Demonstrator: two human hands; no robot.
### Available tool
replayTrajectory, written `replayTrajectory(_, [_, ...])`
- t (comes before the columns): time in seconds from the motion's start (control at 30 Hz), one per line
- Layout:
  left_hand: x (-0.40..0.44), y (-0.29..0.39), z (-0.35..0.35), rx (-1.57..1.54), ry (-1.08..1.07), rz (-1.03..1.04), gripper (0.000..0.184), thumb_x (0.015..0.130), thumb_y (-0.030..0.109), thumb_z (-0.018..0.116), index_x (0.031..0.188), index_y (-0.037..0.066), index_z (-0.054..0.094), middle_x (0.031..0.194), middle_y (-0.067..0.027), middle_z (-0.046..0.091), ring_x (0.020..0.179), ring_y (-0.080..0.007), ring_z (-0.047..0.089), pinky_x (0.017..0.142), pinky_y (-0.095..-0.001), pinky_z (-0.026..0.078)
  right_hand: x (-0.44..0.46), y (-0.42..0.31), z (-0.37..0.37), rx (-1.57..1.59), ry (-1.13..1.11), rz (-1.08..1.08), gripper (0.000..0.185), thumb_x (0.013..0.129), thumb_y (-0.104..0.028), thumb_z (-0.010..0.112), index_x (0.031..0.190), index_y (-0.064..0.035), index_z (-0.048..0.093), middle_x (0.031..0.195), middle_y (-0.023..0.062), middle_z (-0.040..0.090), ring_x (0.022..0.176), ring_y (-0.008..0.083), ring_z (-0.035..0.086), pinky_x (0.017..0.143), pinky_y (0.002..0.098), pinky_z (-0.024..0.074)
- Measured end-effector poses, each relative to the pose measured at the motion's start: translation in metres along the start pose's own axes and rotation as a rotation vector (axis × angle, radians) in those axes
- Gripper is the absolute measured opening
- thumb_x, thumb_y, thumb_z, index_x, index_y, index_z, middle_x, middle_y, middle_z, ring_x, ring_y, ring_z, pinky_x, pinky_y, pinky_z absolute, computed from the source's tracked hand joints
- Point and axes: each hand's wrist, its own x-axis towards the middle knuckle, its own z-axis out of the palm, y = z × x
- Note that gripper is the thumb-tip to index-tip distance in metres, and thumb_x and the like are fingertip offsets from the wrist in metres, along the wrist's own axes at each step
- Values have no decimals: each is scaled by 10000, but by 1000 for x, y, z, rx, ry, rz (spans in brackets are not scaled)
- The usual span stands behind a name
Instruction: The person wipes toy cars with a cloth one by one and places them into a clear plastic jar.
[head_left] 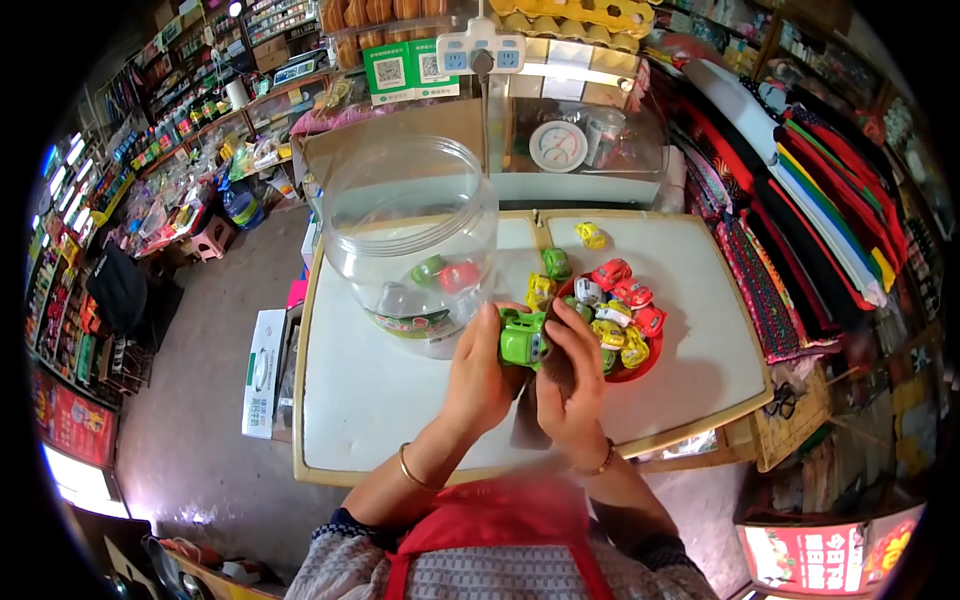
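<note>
My left hand (478, 378) is closed around a green toy car (520, 340) with eyes on its front, held over the near part of the table. My right hand (574, 400) has its fingers bent around a dark brown cloth (558, 368), close against the car's side. Just beyond my hands, a red dish (650, 366) is heaped with red, yellow, green and white toy cars (632, 292). Several more, among them a green car (555, 263) and a yellow car (591, 235), lie on the tabletop. A big clear plastic jar (410, 230) stands left, with toy cars inside.
The white table (390, 420) has a tan edge. A power strip (482, 48) hangs beyond it, near a glass case holding a round dial (558, 147). Folded fabrics (800, 210) are stacked at right, scissors (780, 400) below them. A white box (264, 372) stands left.
</note>
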Motion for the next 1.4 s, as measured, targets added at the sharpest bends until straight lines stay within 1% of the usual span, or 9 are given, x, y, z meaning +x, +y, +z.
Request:
replayTrajectory(0.2, [10,1,-13,472,50,200,492,1014,389,284,915,4,573,683,-30,555,606,-81,535,531,-227,439,10,7,-13,124,-235,170,321,857,-108,570,1146,28,545,1199,205,546,1042,337,576,896,359,454])
replayTrajectory(0.3, [11,18,-14,478,-85,-105,565,1007,430,264,856,-17,574,514,-7,473,394,-67,422,356,-232,325,20,2,-20,79,-428,152,315,851,-112,586,1131,31,555,1190,188,554,1034,332,581,874,353,465])
replayTrajectory(0.47, [12,35,-11,515,-144,-243,610,999,471,236,839,-6,581,568,-14,500,421,-67,429,374,-221,326,8,13,-14,219,-382,202,296,883,-107,556,1145,29,539,1161,169,575,1061,271,572,901,324,440])
replayTrajectory(0.57, [12,36,-8,573,-207,-288,623,995,486,210,872,1,581,603,-17,515,429,-68,427,375,-214,324,2,7,-12,450,-256,548,237,932,-105,504,1138,11,494,1033,92,595,975,145,552,887,272,418])
replayTrajectory(0.77, [14,35,-14,583,-336,-416,633,986,517,203,865,20,576,634,-13,518,468,-71,446,388,-213,337,0,11,-15,409,-311,596,209,940,-114,499,1109,7,513,1022,70,595,966,133,542,867,270,422])
replayTrajectory(0.9, [17,35,-16,501,-365,-455,606,990,507,219,931,26,583,792,-37,553,708,-82,497,632,-235,437,-2,9,-14,513,-89,716,243,963,-145,466,1143,9,519,1047,60,595,966,135,533,869,265,416])
replayTrajectory(1.07, [17,33,-4,158,-50,-206,512,1003,445,275,1060,29,567,871,-37,557,784,-91,505,681,-234,437,-14,5,-17,510,-40,511,322,917,-115,490,1198,41,471,1127,117,555,1082,193,509,967,324,372])
replayTrajectory(1.2, [6,18,5,320,-160,12,427,1002,361,345,1176,17,527,936,-34,554,802,-99,508,666,-237,417,-5,2,-9,241,172,467,344,912,-51,509,1233,49,438,1157,107,541,1067,171,516,935,274,392])
replayTrajectory(1.4, [-3,13,3,64,-264,-220,395,1004,252,358,1327,33,414,934,3,545,788,-34,461,619,-205,372,30,0,-25,271,-11,518,216,941,-102,496,1097,43,534,1051,102,603,949,145,560,856,263,428])
